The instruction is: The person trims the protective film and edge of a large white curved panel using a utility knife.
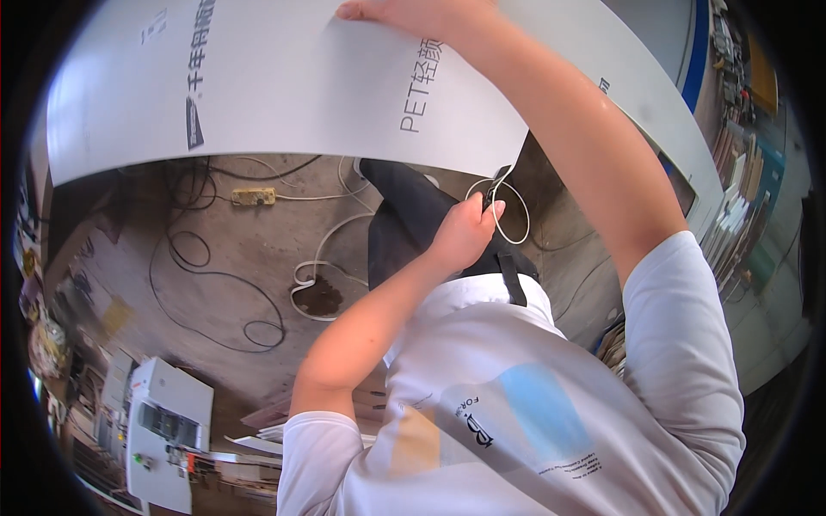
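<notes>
A large white panel point(292, 95) with dark printed lettering spans the far side, its near edge curving across the view. My right hand point(422, 15) reaches over it and rests on its surface, one finger stretched out; the top edge of the view cuts off part of the hand. Close to my waist, at the panel's near right corner, my left hand point(465, 232) is closed around a small dark tool point(491, 196) whose kind I cannot make out. A thin white strip point(523, 225) loops beside those fingers.
Below the panel, black cables point(232, 275) and a white cable point(323, 249) coil on the concrete floor, with a yellow power strip point(253, 196). A white machine point(168, 421) stands at lower left. Stacked boards point(736, 189) line the right side.
</notes>
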Demonstrator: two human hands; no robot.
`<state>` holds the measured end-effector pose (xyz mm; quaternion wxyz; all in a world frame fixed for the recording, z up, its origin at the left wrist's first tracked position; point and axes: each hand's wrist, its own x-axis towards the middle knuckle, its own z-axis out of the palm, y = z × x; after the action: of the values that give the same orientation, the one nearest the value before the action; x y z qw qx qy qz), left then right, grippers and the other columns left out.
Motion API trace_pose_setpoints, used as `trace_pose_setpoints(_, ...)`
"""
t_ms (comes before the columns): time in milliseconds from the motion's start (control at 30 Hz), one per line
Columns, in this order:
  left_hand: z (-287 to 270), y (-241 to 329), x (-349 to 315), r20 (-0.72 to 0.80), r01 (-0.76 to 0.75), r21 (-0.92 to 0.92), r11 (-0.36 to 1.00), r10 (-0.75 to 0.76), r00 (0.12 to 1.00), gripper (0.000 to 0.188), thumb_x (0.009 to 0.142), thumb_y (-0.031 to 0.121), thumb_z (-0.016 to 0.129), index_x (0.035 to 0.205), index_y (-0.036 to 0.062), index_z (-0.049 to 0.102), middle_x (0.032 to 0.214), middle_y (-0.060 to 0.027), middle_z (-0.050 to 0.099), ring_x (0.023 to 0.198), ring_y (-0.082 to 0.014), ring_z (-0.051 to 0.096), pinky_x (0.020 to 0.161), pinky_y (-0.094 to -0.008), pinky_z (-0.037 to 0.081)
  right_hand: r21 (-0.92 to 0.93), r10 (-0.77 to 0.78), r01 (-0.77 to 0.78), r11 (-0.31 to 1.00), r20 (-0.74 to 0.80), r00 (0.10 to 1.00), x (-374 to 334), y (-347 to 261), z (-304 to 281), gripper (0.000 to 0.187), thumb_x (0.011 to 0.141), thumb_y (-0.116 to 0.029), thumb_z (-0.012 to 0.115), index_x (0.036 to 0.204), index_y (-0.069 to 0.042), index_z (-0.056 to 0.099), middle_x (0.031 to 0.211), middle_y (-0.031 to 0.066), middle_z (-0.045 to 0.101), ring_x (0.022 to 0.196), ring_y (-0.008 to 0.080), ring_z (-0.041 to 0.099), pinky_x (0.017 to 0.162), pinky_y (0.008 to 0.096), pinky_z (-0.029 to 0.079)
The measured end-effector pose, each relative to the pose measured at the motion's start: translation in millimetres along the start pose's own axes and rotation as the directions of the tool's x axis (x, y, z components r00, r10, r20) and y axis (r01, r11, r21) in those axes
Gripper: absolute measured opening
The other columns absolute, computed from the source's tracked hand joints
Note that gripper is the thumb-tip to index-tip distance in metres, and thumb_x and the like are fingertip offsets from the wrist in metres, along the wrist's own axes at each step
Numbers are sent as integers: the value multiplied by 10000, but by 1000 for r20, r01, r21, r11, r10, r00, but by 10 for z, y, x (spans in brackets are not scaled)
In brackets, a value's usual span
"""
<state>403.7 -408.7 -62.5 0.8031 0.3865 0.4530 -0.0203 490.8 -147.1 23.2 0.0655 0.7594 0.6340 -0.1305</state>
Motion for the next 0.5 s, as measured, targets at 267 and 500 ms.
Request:
trace_pose_setpoints(267, 200, 50, -90, -123, -60, -219, 974, 34, 992, 356, 1068, 306, 559, 882, 4, 526, 669, -96, 561, 539, -203, 534, 515, -360, 434, -151, -174, 156, 976, -112, 978, -1, 104, 70, 1046, 822, -748, 652, 1518, 6, 445, 1567, 269, 432, 1381, 501, 476, 1101, 485, 471)
trace_pose_setpoints(500, 192, -52, -197, -167, -116, -421, 900, 49, 985, 289, 1091, 300, 533, 971, 40, 565, 654, 16, 487, 478, -80, 445, 459, -253, 386, -9, -384, 396, 918, -262, 885, 175, 1484, 173, 556, 881, -517, 702, 1236, -89, 712, 1251, 141, 718, 1171, 325, 670, 1008, 425, 515)
